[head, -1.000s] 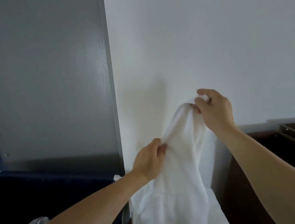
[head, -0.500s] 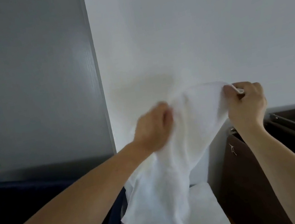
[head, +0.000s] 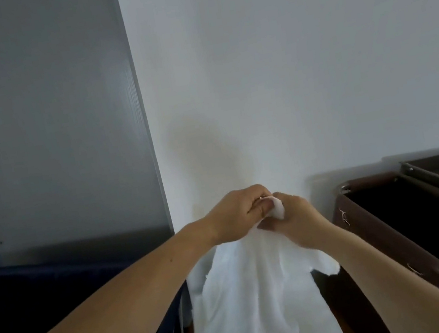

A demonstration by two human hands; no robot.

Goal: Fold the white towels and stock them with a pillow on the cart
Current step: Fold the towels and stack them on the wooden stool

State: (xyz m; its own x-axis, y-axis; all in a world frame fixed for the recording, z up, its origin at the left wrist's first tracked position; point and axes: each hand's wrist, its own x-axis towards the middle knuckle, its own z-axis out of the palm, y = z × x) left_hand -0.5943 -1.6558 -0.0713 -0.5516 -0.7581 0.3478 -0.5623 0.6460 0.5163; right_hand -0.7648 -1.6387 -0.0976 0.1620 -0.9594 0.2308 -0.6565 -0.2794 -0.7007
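Task looks early, by judgement: one white towel (head: 259, 299) is mid-fold, held up in the air w/ two corners brought together at the top, rest hanging down btwn the arms. No folded stack, pillow or stocked shelf in view, so folding, stacking and stocking appear left to do.

Room: pale wall (head: 297, 66) fills most of the frame, grey panel (head: 45, 122) at left. Dark navy bin (head: 47, 305) sits low left; brown cart (head: 415, 235) w/ open dark top at right, nothing seen inside.

Left hand (head: 238, 214) and right hand (head: 293, 217) touch each other, both pinching the towel's top corners.
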